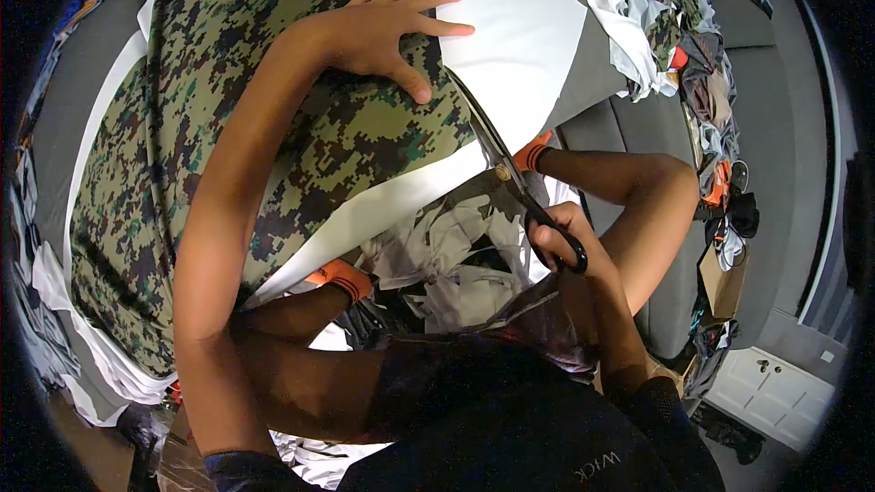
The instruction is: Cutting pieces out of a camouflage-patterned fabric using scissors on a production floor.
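A large sheet of green digital-camouflage fabric (365,146) is spread before me, with white fabric (510,32) showing beyond its right edge and along its near edge. My left hand (387,32) lies flat on the camouflage near that right edge, fingers spread. In my right hand (574,241) are large black-handled scissors (501,171), pointing up and to the left. Their blades meet the fabric at the camouflage's right edge, just right of my left thumb. How far the blades are parted is hard to make out.
Fabric scraps (447,264) fill the space between my legs, beside my orange socks (344,280). More cloth offcuts (638,18) are heaped at the upper right on a grey couch-like surface (643,128). A cardboard box (723,281) and a white cabinet (770,392) stand at the right.
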`<state>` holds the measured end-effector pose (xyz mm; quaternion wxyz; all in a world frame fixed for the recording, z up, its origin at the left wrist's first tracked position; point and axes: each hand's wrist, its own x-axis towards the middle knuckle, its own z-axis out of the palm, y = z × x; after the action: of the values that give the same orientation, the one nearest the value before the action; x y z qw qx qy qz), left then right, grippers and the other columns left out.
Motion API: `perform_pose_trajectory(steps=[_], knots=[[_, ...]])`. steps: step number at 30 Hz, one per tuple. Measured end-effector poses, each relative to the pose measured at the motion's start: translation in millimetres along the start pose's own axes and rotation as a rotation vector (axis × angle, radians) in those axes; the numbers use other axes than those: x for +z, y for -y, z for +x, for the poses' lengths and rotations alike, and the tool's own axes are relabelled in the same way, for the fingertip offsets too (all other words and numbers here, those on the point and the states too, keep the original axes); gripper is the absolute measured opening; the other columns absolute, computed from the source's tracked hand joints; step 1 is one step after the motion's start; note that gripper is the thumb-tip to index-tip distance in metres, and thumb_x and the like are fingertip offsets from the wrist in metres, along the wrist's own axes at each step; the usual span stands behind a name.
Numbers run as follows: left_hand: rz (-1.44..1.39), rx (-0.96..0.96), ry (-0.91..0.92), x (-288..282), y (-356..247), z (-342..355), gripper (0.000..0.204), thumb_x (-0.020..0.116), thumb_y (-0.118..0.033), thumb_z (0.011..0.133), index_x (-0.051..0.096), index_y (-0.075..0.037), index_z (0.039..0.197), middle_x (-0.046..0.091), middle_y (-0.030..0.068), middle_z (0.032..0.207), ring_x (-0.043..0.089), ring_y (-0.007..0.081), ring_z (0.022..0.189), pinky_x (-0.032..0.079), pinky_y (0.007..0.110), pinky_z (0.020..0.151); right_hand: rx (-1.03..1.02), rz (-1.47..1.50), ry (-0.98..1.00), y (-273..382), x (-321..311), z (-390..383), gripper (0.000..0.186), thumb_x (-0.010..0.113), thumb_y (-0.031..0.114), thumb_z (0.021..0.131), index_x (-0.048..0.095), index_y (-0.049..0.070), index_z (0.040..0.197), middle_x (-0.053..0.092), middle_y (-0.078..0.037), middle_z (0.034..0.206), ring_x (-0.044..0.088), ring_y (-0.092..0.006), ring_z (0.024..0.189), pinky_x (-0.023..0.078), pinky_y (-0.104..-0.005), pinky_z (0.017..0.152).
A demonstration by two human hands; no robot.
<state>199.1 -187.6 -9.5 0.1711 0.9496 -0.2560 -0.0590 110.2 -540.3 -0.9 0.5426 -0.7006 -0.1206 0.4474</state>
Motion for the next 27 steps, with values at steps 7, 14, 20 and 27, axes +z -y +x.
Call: perform_pose_trajectory(steps=[7, 14, 20, 27], knots=[[0.0, 0.014, -0.001, 0, 2, 1, 0.089, 0.073, -0.063, 0.058, 0.045, -0.037, 0.138, 0.021, -0.0073, 0.155, 0.012, 0.022, 0.145, 0.009, 0.044, 0.116, 0.0, -0.012, -0.002, -1, -1, 1, 0.042, 0.062, 0.034, 0.088, 0.053, 0.006, 0.057, 0.044, 0.0, 0.042, 0.036, -0.0081, 0.035, 0.027, -0.0203, 0.036], [-0.006, -0.008, 0.011, -1, -1, 1, 0.093, 0.073, -0.066, 0.055, 0.044, -0.037, 0.138, 0.021, -0.0071, 0.155, 0.012, 0.0223, 0.145, 0.009, 0.044, 0.116, 0.001, -0.056, -0.025, 2, 1, 0, 0.041, 0.062, 0.033, 0.088, 0.054, 0.007, 0.057, 0.044, 0.0, 0.042, 0.035, -0.0076, 0.035, 0.026, -0.0202, 0.036], [-0.006, -0.005, 0.005, -1, 0, 1, 0.095, 0.073, -0.067, 0.054, 0.044, -0.037, 0.139, 0.021, -0.0072, 0.155, 0.011, 0.0222, 0.145, 0.009, 0.044, 0.116, 0.008, -0.074, -0.048, 7, 6, -1, 0.041, 0.063, 0.033, 0.087, 0.054, 0.007, 0.057, 0.043, 0.001, 0.041, 0.035, -0.0075, 0.035, 0.026, -0.0202, 0.036], [-0.009, 0.038, 0.034, 0, 4, 3, 0.097, 0.071, -0.068, 0.056, 0.041, -0.034, 0.141, 0.016, -0.0059, 0.157, 0.008, 0.0292, 0.145, 0.01, 0.056, 0.114, 0.014, -0.032, -0.027, 5, 7, -3, 0.043, 0.062, 0.036, 0.087, 0.053, 0.007, 0.057, 0.043, 0.001, 0.042, 0.036, -0.0079, 0.035, 0.026, -0.0204, 0.036]])
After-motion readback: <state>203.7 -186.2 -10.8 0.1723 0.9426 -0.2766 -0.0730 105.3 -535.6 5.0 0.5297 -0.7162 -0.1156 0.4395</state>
